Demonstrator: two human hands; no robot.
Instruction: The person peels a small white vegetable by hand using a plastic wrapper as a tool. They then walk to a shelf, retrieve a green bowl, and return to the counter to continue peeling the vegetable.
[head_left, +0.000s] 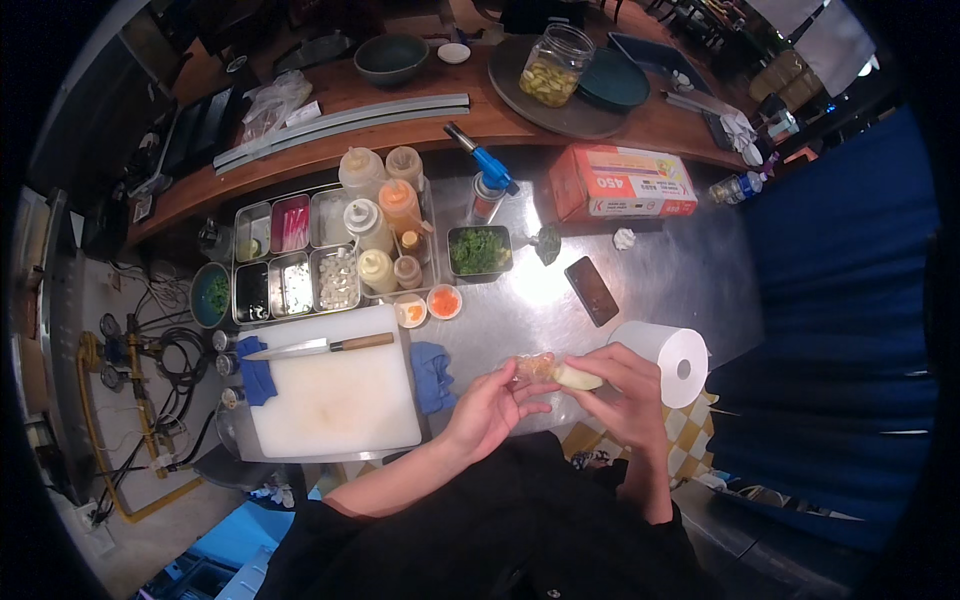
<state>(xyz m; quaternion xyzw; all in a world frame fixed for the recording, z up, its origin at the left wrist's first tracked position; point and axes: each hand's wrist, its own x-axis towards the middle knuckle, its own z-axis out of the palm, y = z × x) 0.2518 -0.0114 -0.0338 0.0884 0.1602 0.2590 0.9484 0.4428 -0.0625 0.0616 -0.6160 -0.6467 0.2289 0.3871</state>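
My left hand holds a small clear plastic wrapper or cup with orange-brown bits showing through it. Between the thumb and fingers of my right hand is a pale, rounded piece of food, its kind unclear. The two items meet, or nearly meet, above the front edge of the steel counter. Just right of my right hand stands a big white paper roll. A dark smartphone lies beyond that hand.
Left, a white cutting board bears a wooden-handled knife; a blue cloth lies beside it. Behind are squeeze bottles, ingredient tins, chopped greens, a blue gas torch and a carton. A blue curtain hangs right.
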